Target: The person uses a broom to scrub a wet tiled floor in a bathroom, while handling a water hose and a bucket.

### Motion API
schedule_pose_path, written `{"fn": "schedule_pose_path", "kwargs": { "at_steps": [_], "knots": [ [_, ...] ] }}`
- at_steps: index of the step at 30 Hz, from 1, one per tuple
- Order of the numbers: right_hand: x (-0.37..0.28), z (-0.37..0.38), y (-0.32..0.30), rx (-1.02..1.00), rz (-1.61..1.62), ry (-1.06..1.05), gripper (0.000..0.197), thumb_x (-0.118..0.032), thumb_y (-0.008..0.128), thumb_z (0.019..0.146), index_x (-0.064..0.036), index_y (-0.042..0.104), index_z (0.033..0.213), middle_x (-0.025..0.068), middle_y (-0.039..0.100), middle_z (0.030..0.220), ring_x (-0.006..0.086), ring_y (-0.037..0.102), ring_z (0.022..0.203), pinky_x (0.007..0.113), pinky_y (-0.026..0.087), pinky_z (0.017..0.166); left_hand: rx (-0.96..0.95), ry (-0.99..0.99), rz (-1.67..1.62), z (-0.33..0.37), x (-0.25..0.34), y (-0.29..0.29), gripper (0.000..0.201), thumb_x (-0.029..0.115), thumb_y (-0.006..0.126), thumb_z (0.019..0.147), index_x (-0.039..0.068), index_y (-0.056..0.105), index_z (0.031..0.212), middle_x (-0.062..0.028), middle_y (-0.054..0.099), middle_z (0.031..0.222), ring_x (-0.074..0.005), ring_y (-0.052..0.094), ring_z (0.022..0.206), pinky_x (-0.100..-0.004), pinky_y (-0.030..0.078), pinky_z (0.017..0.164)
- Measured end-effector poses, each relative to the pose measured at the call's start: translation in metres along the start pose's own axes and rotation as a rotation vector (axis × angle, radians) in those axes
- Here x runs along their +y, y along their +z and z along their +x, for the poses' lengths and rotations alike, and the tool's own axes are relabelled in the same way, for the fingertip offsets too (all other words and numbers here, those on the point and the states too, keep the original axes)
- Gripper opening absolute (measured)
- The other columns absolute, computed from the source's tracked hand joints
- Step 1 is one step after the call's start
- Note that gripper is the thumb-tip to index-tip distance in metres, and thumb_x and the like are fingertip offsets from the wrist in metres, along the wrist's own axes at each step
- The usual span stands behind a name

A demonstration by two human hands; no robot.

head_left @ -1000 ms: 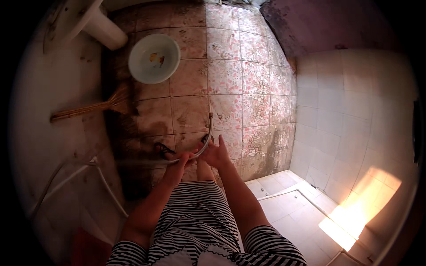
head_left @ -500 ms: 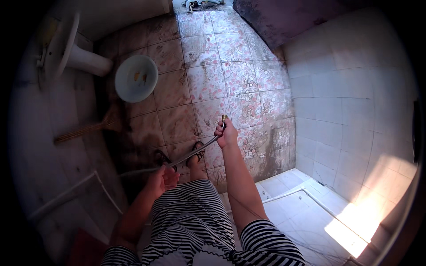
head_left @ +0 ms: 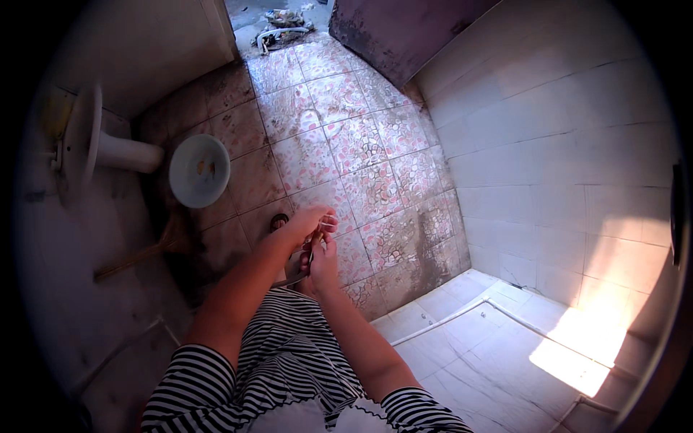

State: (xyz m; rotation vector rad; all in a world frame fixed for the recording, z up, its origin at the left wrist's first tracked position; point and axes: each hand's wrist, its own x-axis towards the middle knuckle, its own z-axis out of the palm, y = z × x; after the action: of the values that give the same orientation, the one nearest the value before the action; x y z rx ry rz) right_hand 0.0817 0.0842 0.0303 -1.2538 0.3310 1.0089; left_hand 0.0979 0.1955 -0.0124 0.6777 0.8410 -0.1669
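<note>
My right hand [head_left: 323,264] is closed around a grey hose [head_left: 291,280] near its end, in front of my striped clothing. A brass-coloured end fitting [head_left: 316,237] pokes up from that fist. From above, my left hand [head_left: 312,221] meets it, fingers curled in at the fitting and nearly touching the right hand. Between my fingers the details are small and partly covered. Behind my hands and forearms, the rest of the hose drops out of sight.
A pale basin [head_left: 200,186] with yellowish bits in it stands on the tiled floor [head_left: 289,151], beside a pedestal sink [head_left: 130,153]. A broom [head_left: 137,258] leans at the left wall. Debris [head_left: 281,30] lies in the doorway by a dark door [head_left: 404,36]. A tiled ledge [head_left: 462,346] is at right.
My left hand has moved up and forward to the hose end. The right hand has drawn back and leftward with the hose. The view has shifted, so the room appears lower and turned.
</note>
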Motion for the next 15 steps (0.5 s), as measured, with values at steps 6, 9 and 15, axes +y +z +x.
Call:
{"fn": "schedule_pose_path", "kwargs": {
  "at_steps": [6,9,15],
  "knots": [
    [-0.013,0.013,0.028,0.044,0.084,0.047,0.039,-0.015,0.045,0.090,-0.0088,0.027,0.125,0.0062,0.052,0.073,0.0108,0.048,0.051,0.023,0.038,0.040,-0.115,-0.197,0.000,0.049,0.016,-0.016,0.022,0.023,0.045,0.088,0.006,0.053,0.097,-0.0016,0.049,0.070,-0.0125,0.043,0.055,-0.0265,0.040,0.048],
    [-0.018,0.039,0.037,0.104,0.166,0.077,0.041,-0.014,0.045,0.090,-0.0098,0.026,0.126,0.0067,0.052,0.075,0.0112,0.047,0.052,0.023,0.038,0.041,-0.001,-0.106,-0.050,0.055,0.024,-0.029,0.022,0.025,0.047,0.088,0.008,0.053,0.101,-0.0004,0.049,0.076,-0.0114,0.046,0.062,-0.0255,0.041,0.052],
    [-0.044,0.112,0.074,0.113,0.075,-0.076,0.045,-0.013,0.043,0.090,-0.0107,0.024,0.131,0.0079,0.051,0.078,0.0110,0.045,0.052,0.022,0.036,0.042,0.107,-0.125,0.158,0.031,0.064,-0.099,0.028,0.030,0.048,0.087,0.009,0.054,0.105,-0.0014,0.054,0.086,-0.0124,0.052,0.072,-0.0263,0.043,0.064]
  ]
}}
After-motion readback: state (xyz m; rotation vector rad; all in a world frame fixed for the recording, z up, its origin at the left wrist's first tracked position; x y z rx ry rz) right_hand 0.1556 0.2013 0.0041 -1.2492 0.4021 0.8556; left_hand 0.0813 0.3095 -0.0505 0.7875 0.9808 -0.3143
